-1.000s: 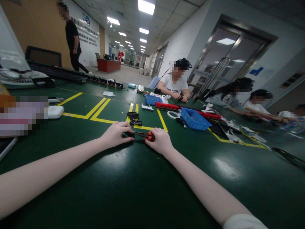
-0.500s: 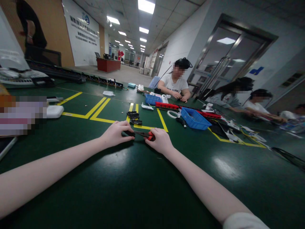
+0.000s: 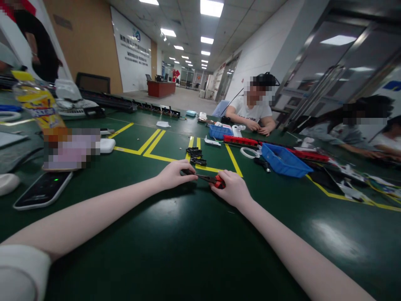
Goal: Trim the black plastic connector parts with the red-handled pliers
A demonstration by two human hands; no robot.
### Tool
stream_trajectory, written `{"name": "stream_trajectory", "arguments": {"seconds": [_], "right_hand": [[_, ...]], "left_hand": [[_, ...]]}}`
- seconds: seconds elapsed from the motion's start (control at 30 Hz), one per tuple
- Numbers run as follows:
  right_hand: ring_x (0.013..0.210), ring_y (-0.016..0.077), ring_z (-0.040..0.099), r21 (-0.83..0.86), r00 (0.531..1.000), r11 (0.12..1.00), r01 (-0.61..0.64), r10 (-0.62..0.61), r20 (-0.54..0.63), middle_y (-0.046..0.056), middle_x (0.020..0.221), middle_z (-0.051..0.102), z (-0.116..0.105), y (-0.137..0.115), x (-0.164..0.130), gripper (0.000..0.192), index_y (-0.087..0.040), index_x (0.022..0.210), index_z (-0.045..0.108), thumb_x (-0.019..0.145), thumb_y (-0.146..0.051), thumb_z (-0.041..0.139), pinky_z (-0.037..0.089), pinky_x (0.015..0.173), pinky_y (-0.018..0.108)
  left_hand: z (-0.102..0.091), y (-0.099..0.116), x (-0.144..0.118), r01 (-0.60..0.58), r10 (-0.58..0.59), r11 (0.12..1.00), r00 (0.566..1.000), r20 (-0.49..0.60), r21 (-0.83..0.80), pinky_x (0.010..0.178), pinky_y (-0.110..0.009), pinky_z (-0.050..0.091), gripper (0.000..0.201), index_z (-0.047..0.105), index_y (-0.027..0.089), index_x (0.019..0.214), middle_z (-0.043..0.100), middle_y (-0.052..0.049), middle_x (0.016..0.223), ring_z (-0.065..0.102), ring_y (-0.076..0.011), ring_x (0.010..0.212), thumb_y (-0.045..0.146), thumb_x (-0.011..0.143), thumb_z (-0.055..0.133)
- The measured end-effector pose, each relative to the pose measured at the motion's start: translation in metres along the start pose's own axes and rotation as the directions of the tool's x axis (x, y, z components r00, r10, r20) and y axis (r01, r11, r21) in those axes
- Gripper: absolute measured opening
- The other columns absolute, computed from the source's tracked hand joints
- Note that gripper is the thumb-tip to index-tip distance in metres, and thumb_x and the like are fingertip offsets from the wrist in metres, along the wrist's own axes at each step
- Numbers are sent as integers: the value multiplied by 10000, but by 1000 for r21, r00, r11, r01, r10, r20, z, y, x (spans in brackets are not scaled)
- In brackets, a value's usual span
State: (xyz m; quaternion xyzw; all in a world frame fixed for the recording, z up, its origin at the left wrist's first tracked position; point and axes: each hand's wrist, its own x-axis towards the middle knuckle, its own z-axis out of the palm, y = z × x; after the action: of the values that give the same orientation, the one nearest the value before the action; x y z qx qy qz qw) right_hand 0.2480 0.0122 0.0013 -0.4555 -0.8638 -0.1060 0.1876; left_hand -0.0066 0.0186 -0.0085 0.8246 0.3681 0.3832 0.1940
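My left hand (image 3: 173,175) rests on the green table (image 3: 175,242) and pinches a small black part (image 3: 187,172) at its fingertips. My right hand (image 3: 231,189) grips the red handles of a pair of pliers (image 3: 213,179), whose thin jaws reach left to the black part. Just beyond my hands, several more small black parts (image 3: 196,155) lie on the yellow tape lines.
A phone (image 3: 43,190) and a white case (image 3: 107,145) lie at the left near a yellow bottle (image 3: 37,103). Blue bins (image 3: 285,161) and red strips (image 3: 240,140) sit at the right. Other people work across the table; someone stands at the far left.
The camera has turned left, so my hands sit further right in view and the phone and bottle appear. My hands keep the same grip on the part and pliers.
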Motion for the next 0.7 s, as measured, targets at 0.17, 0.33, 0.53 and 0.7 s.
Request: {"name": "stream_trajectory", "arguments": {"seconds": [0.17, 0.33, 0.53, 0.7], "right_hand": [[797, 227, 576, -31, 999, 999, -16, 14, -52, 56, 855, 632, 2, 4, 2, 258, -207, 873, 584, 800, -454, 602, 390, 670, 325], [846, 239, 581, -63, 999, 998, -2, -1, -41, 63, 892, 638, 4, 6, 4, 297, -205, 890, 584, 808, -491, 585, 398, 699, 339], [823, 245, 588, -73, 997, 997, 26, -31, -77, 77, 878, 643, 5, 9, 6, 304, -207, 869, 589, 809, -504, 567, 396, 689, 347], [815, 252, 591, -66, 996, 997, 39, -44, -72, 81, 874, 645, 6, 10, 7, 335, -206, 902, 594, 817, -526, 543, 399, 681, 350]], "left_hand": [[-1, 0, 1, -46, 45, 998, 999, -10, -39, 793, -318, 489, 191, 714, 179, 905, 637, -39, 897, 622, -184, 853, 351, 821, 710], [-1, -2, 1, -69, 68, 997, 997, -38, -40, 790, -311, 495, 199, 716, 168, 925, 631, -45, 913, 616, -174, 838, 324, 803, 738], [-2, -4, 2, -101, 101, 995, 995, -23, -17, 789, -300, 494, 185, 717, 166, 919, 628, -45, 909, 621, -173, 846, 311, 807, 738], [-2, -6, 2, -107, 106, 994, 993, -44, -22, 798, -302, 501, 194, 719, 166, 929, 630, -54, 934, 627, -172, 854, 316, 806, 739]]}}
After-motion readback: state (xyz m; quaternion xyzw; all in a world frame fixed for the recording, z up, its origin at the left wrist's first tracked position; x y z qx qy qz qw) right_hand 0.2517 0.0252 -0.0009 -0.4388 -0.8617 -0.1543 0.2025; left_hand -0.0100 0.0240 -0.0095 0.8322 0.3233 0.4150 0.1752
